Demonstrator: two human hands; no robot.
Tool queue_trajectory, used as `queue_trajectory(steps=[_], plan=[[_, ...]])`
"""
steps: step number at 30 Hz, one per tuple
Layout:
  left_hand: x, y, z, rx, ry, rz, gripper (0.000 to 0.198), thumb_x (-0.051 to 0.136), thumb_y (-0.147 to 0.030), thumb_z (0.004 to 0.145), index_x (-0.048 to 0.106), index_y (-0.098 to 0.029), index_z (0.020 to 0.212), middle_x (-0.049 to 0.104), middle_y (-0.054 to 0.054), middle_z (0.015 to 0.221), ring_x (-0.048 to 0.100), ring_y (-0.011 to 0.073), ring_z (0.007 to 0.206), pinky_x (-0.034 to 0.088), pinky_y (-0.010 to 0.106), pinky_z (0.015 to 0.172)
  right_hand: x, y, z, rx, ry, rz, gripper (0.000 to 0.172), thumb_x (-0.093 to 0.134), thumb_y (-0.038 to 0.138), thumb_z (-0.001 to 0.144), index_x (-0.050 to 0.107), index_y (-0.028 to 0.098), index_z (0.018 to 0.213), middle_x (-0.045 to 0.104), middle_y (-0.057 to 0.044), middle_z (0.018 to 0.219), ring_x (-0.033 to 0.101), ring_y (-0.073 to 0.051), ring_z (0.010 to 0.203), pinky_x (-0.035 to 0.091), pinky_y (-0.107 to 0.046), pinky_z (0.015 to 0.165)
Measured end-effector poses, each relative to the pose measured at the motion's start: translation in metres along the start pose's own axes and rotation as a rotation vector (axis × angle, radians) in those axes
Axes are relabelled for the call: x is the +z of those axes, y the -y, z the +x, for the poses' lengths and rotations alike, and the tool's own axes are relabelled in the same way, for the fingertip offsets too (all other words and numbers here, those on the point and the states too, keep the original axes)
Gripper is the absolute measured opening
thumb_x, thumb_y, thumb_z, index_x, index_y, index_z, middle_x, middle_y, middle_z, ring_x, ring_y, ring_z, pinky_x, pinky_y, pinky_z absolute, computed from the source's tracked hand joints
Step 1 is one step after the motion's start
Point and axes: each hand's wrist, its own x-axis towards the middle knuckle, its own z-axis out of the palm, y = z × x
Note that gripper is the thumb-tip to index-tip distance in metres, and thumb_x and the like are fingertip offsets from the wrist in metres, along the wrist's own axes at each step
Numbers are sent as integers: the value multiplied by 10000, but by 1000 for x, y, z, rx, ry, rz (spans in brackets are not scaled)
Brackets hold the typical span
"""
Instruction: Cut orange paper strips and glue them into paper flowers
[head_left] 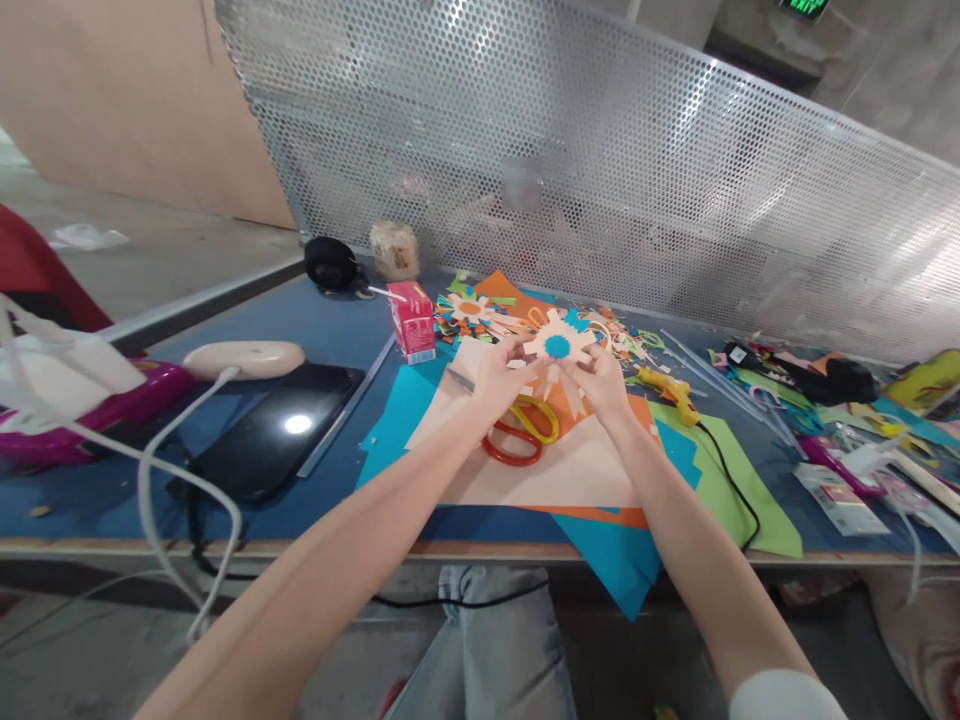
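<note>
A pale paper flower (pixel 541 345) with a round blue centre is held up over the paper sheets. My left hand (pixel 501 378) pinches its left side, and my right hand (pixel 600 378) grips its lower right edge. Beneath the hands lie scissors (pixel 517 455) with one red and one yellow handle loop; their blades are partly hidden. They rest on a pale paper sheet (pixel 559 475), with blue and orange sheets under it. Behind my left hand, another paper flower (pixel 471 308) with an orange centre lies among cut scraps.
A pink drink carton (pixel 412 322) with a straw stands behind left. A yellow glue gun (pixel 670 393) lies right, its black cord over a green sheet (pixel 750 490). On the left are a phone (pixel 274 430) and white cables. A perforated metal panel (pixel 600 170) borders the table's back.
</note>
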Motion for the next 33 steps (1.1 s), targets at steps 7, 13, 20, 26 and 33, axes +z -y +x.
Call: queue_trajectory(steps=[7,13,20,26,33], plan=[[-2,-6,1,-3,-25,13,251,643,-289,673,619,-144,876,667,65,866,614,162,809,496,277,707,-10,3,1,-1,-131,-50,308,658,370,573,406,201,626,378,85,496,418,-80,479,315,-204,458],[-2,-1,1,-103,23,103,156,597,-236,686,618,-147,813,655,34,741,602,138,668,493,249,599,-20,-10,14,50,-197,181,330,697,337,511,495,192,727,567,43,641,558,-127,597,444,-254,564],[-3,1,-2,-40,107,277,173,570,-290,722,623,-154,813,662,52,782,619,165,730,505,287,677,-31,-8,20,63,-288,419,340,720,270,455,472,196,677,567,62,598,548,-111,554,475,-254,543],[0,0,-5,-29,125,178,353,656,-372,666,622,-160,946,662,91,988,620,195,859,502,307,729,-19,-4,12,177,-15,419,364,743,310,440,528,192,709,608,31,625,588,-138,596,509,-301,626],[-1,4,-2,-21,115,213,220,666,-352,642,627,-172,763,664,25,737,606,157,696,481,275,663,-11,2,6,147,96,354,372,735,367,480,521,189,726,611,30,651,607,-142,629,502,-289,612]])
